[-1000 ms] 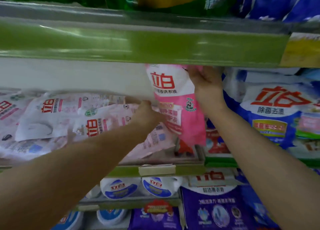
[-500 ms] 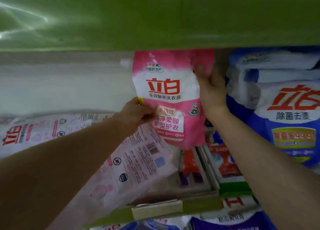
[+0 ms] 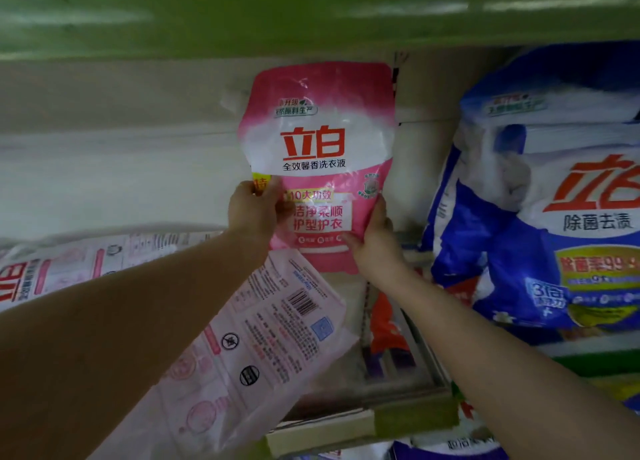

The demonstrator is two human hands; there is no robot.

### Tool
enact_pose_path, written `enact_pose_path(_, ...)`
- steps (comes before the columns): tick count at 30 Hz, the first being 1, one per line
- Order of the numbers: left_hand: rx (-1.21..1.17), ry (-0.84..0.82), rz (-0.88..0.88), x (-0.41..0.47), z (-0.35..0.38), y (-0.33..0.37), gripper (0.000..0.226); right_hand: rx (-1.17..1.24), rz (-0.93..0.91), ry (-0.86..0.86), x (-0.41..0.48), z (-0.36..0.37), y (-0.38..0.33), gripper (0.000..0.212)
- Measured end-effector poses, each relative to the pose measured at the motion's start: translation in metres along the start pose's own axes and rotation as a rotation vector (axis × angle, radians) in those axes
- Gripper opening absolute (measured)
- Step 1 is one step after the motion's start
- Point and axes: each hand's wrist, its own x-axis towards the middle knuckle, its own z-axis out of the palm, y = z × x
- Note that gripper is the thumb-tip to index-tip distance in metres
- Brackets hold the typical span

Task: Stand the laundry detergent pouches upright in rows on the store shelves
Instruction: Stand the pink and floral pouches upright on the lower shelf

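Two hands are gripping one pink pouch [image 3: 317,168] at frame centre: your left hand [image 3: 256,210] is pinching its left edge, your right hand [image 3: 375,238] its lower right. Long axis is running vertical, base hanging above the shelf [image 3: 360,425] and a flat pouch [image 3: 263,342].

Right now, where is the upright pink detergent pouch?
In the head view, the pink pouch is held upright at centre, between the left hand and the right hand, left of the blue bag and above a toppled pale pouch.
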Motion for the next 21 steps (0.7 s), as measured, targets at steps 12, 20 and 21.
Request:
enact_pose_path(12,0.103,0.037,0.021,-0.048,-0.06,0.013,0.046,-0.388,-0.464,0.072,-0.085,0.006,-0.026,0.06)
enact_pose_path(20,1.057,-0.026,0.063,-0.082,-0.148,0.02,0.024,-0.489,-1.014,-0.54,-0.136,0.03,-0.025,0.057)
enact_pose_path(21,1.069,-0.053,0.016,-0.085,-0.156,0.022,0.03,-0.533,-1.012,-0.545,-0.137,0.031,-0.022,0.062)
